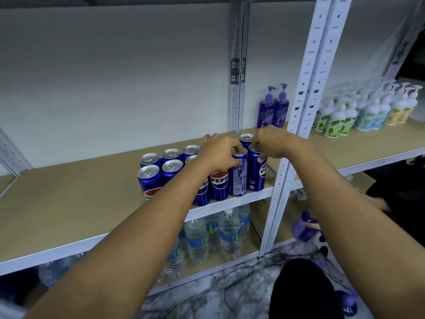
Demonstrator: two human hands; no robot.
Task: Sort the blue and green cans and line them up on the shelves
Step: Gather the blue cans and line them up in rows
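Both my bare arms reach to the shelf (pixel 69 203), where blue cans (pixel 150 178) stand grouped near its front edge. My left hand (pixel 218 155) grips one can (pixel 239 178) by its top, fingers curled round the rim; my right hand (pixel 273 143) pinches the next can (pixel 256 173). Purple pump bottles (pixel 273 109) stand behind.

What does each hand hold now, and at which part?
Left hand grips one blue can at its top rim. Right hand grips the neighbouring blue can, also at its top.

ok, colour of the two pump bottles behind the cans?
Purple pump bottles, pumps and bodies alike; head view.
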